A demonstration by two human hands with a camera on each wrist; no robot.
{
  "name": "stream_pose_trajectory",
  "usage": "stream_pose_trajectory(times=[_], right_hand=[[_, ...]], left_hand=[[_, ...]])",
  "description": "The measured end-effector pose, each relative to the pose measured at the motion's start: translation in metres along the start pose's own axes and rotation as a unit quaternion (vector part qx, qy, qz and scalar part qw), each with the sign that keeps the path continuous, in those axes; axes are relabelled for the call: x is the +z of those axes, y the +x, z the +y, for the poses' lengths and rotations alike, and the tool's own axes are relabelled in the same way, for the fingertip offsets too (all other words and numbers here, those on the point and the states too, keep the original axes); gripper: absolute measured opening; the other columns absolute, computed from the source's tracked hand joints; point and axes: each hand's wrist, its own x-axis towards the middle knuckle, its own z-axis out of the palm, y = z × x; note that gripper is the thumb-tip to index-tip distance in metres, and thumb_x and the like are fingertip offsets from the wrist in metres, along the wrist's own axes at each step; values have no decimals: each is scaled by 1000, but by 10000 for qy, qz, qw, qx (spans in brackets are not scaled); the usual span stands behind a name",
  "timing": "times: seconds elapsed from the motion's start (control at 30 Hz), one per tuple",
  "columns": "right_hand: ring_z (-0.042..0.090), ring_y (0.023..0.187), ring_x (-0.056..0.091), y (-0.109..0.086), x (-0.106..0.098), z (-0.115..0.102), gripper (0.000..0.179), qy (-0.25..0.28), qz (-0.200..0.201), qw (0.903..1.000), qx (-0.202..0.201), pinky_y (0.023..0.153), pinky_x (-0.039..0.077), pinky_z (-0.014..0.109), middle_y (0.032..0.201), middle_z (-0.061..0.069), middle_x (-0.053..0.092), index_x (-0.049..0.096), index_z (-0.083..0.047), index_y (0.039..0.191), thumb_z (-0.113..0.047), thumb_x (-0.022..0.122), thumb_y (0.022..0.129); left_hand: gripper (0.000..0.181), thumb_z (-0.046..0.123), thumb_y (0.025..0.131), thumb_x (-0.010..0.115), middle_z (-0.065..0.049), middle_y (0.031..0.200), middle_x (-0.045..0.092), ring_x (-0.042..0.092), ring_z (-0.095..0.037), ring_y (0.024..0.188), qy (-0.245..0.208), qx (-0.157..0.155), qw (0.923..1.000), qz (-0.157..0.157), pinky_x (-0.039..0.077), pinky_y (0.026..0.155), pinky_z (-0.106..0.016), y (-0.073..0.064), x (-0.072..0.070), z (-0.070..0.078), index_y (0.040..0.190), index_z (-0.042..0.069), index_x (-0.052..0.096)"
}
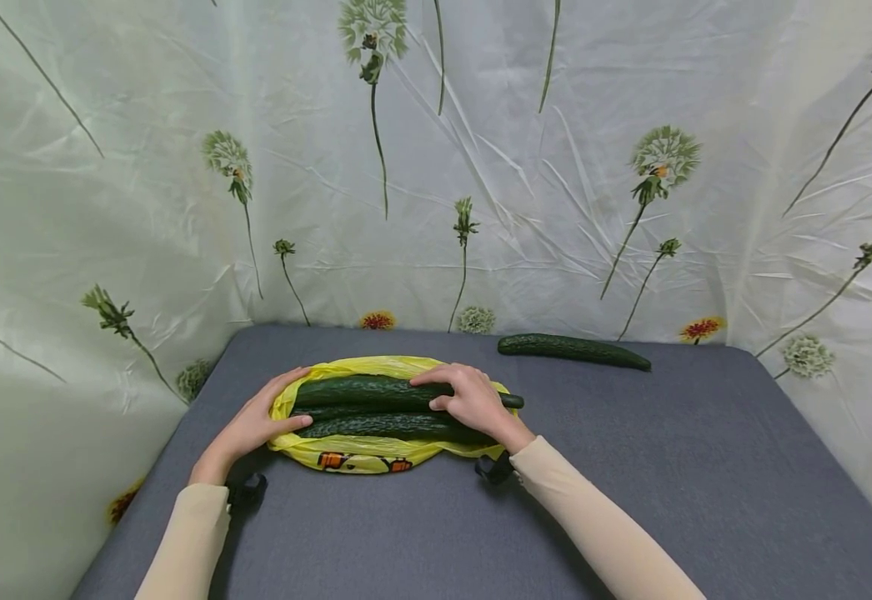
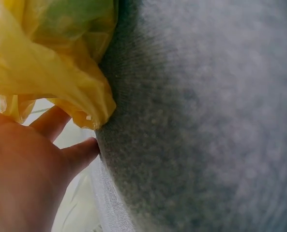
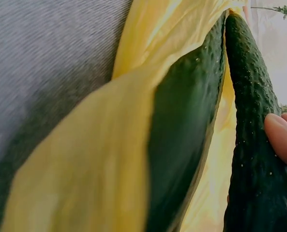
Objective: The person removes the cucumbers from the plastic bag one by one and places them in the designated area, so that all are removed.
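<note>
Cucumbers (image 1: pixel 398 426), slender and bumpy, lie in a crinkled yellow plastic bag (image 1: pixel 364 450) on grey woven fabric (image 1: pixel 376 533); the right hand (image 1: pixel 473 401) pinches the upper cucumber (image 1: pixel 368 390); the left hand (image 1: pixel 256 421), spread, touches the bag's end.

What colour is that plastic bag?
The bag is yellow, with orange and black print; the head view shows it best.
</note>
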Motion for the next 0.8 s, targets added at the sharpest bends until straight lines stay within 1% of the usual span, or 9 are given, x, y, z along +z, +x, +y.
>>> stream_pose_trajectory(times=[0.03, 0.07, 0.2, 0.43, 0.5, 0.57, 0.63, 0.8], right_hand=[[17, 100, 61, -1, -1, 1, 39, 6, 17, 10000, 9, 53, 30, 26, 119, -4, 65, 69, -19, 119, -3, 72, 84], [17, 101, 61, -2, -1, 2, 39, 11, 24, 10000, 24, 55, 32, 26, 119, -4, 65, 69, -19, 119, -3, 72, 84], [18, 105, 60, -6, -5, 5, 38, 2, 63, 10000, 62, 62, 37, 28, 119, -3, 65, 69, -18, 119, -3, 72, 84], [21, 107, 60, -10, -11, 7, 37, -33, 185, 9998, 113, 64, 41, 32, 118, -2, 66, 70, -19, 117, -4, 72, 83], [21, 108, 59, -12, -12, 8, 37, -28, 207, 9996, 184, 69, 46, 33, 118, -2, 65, 70, -20, 117, -4, 72, 83], [21, 109, 59, -13, -14, 9, 38, 20, 239, 9994, 259, 73, 48, 36, 119, -1, 65, 70, -20, 117, -4, 72, 83], [22, 108, 59, -15, -15, 9, 38, 83, 269, 9991, 309, 71, 47, 37, 119, 0, 65, 71, -20, 117, -3, 72, 83], [23, 106, 60, -18, -18, 11, 38, 108, 291, 9990, 318, 66, 43, 34, 119, 2, 65, 70, -19, 118, -3, 71, 84]], left_hand=[[76, 31, 88, 71, -18, 154, 22, 16, -47, 138, 6, -1, 10000, 0, 18, 97, -72, 1, 0, 0, 151, 17, 31], [77, 31, 88, 71, -18, 154, 22, 16, -46, 138, 11, -8, 10000, 1, 18, 97, -72, 1, 0, 0, 151, 17, 31], [77, 32, 87, 72, -18, 154, 22, 17, -46, 138, 26, -20, 10000, 7, 18, 98, -71, 2, -1, 0, 151, 17, 31], [76, 31, 87, 72, -17, 154, 24, 17, -45, 138, -104, -5, 9999, 67, 18, 98, -71, 2, 0, -1, 150, 17, 33], [75, 31, 87, 72, -16, 153, 24, 17, -45, 138, -152, 6, 9998, 84, 17, 98, -70, 1, 0, -1, 150, 18, 33], [75, 30, 87, 72, -17, 153, 25, 17, -45, 138, -175, 22, 9998, 89, 17, 98, -70, 1, 0, -1, 150, 17, 33], [74, 30, 87, 72, -17, 153, 25, 17, -45, 138, -198, 40, 9998, 94, 17, 98, -70, 1, 0, 0, 150, 17, 34], [74, 28, 87, 72, -17, 153, 25, 17, -46, 138, -271, 49, 9996, 103, 18, 98, -71, 0, 1, -1, 150, 16, 34]])
